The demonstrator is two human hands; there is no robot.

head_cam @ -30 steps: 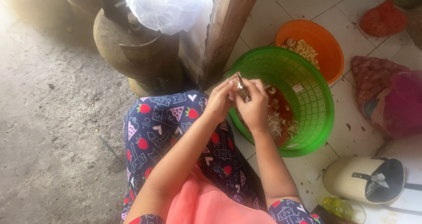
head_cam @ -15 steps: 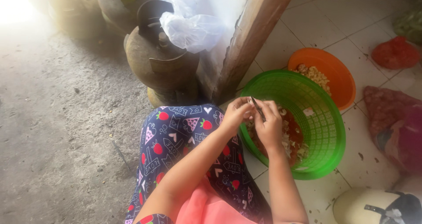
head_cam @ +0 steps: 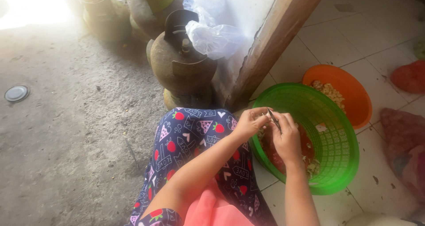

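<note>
Right of centre, the right hand (head_cam: 287, 139) is gripping a small dark-bladed knife (head_cam: 273, 119), the left hand (head_cam: 248, 124) is pinching something too small to identify, over the round green plastic basket (head_cam: 343, 173). Blade working close to fingers; a slip could nick them.

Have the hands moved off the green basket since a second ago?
No. Both hands remain over the near rim of the green basket, working a small blade; only the head camera has shifted, not the hands relative to the basket.
</note>
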